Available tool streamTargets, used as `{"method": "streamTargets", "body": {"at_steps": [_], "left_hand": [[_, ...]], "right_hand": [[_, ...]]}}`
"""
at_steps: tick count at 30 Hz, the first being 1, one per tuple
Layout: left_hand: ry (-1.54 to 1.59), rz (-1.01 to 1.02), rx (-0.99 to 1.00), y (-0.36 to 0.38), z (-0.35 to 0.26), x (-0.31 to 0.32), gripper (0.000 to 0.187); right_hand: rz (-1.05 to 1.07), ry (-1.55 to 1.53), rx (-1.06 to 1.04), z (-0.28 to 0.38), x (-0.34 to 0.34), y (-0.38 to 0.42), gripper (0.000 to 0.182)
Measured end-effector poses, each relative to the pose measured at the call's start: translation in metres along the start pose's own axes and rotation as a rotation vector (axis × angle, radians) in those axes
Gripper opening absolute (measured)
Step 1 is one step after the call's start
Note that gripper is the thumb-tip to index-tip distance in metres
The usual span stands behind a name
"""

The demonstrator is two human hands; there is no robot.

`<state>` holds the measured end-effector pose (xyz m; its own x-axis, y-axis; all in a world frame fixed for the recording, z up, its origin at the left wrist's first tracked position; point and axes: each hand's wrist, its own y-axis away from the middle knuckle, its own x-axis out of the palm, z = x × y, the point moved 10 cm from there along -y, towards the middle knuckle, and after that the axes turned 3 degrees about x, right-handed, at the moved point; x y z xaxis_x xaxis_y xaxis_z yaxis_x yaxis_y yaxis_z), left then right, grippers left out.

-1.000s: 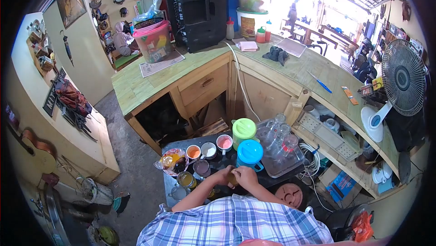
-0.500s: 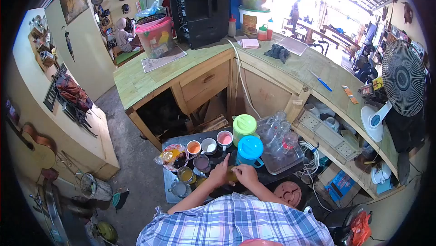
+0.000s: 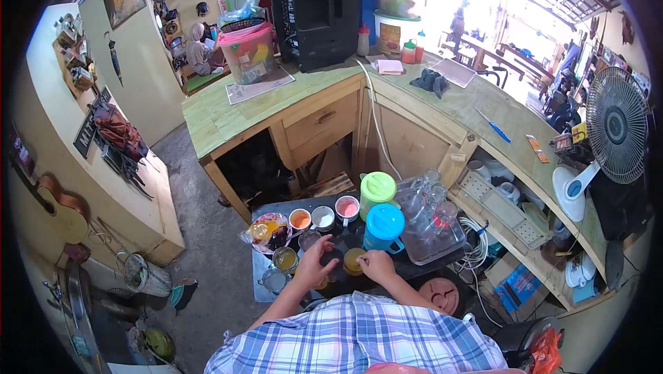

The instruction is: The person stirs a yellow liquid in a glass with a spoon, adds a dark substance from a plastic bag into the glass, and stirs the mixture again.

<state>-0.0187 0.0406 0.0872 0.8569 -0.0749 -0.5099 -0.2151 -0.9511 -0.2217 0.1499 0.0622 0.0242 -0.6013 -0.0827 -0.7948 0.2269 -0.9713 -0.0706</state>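
The glass of yellow-brown drink (image 3: 354, 261) stands on the low dark bench (image 3: 262, 263), between your hands and just in front of your shirt. Your right hand (image 3: 377, 266) is at its right side, thumb and fingers drawn together in a narrow grip; you can't tell from here whether they close on the glass or only touch it. Your left hand (image 3: 314, 265) is on the other side, apart from the glass, its grip wide and empty with the fingers spread.

Left of that hand you have a glass mug of yellow liquid (image 3: 284, 258) and a greyish glass mug (image 3: 273, 280). Beyond them sit a patterned plate (image 3: 257, 239) with a plastic bag, and three cups, with orange (image 3: 300, 219), white (image 3: 322, 218) and pink (image 3: 347, 207) contents. The blue-lidded jug (image 3: 384, 227) is just beyond your right hand, the green-lidded jug (image 3: 378, 191) behind it. To their right, a clear tray (image 3: 429, 255) carries empty glasses (image 3: 435, 198). Farther out, a green-topped counter (image 3: 224, 115) bears a black speaker (image 3: 314, 18).
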Motion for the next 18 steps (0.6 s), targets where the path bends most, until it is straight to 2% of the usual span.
{"method": "streamTargets", "body": {"at_steps": [2, 4, 5, 7, 8, 10, 11, 13, 14, 16, 18], "left_hand": [[-0.028, -0.102, 0.016, 0.005, 0.000, -0.022, 0.062], [-0.031, -0.164, 0.051, 0.008, 0.003, -0.038, 0.056], [-0.053, -0.201, 0.030, 0.011, 0.007, -0.047, 0.054], [-0.047, -0.305, 0.036, 0.016, 0.003, -0.066, 0.047], [-0.047, -0.306, 0.037, 0.018, 0.005, -0.071, 0.047], [-0.070, -0.345, -0.008, 0.023, 0.008, -0.083, 0.043], [-0.075, -0.380, -0.015, 0.026, 0.006, -0.089, 0.044], [-0.095, -0.385, -0.036, 0.030, 0.010, -0.094, 0.043], [-0.115, -0.392, -0.052, 0.032, 0.012, -0.097, 0.042], [-0.119, -0.408, -0.028, 0.032, 0.012, -0.099, 0.041], [-0.140, -0.404, -0.023, 0.032, 0.010, -0.100, 0.039]], "right_hand": [[0.001, -0.111, 0.010, 0.001, -0.001, -0.002, 0.020], [-0.208, -0.165, -0.075, 0.004, -0.020, -0.002, 0.020], [-0.205, -0.165, -0.074, 0.002, -0.019, -0.001, 0.020], [0.002, 0.068, -0.040, -0.002, 0.003, -0.001, 0.019], [0.001, 0.069, -0.041, -0.001, 0.003, -0.001, 0.019], [-0.071, -0.163, -0.004, 0.002, -0.008, -0.002, 0.019], [-0.068, -0.163, -0.005, 0.002, -0.008, -0.004, 0.019], [-0.208, -0.144, -0.098, 0.006, -0.021, -0.003, 0.020], [-0.207, -0.144, -0.096, 0.004, -0.021, -0.001, 0.020], [0.005, -0.001, -0.021, -0.001, 0.001, 0.000, 0.021], [-0.045, -0.078, -0.024, 0.002, -0.004, -0.002, 0.020]]}}
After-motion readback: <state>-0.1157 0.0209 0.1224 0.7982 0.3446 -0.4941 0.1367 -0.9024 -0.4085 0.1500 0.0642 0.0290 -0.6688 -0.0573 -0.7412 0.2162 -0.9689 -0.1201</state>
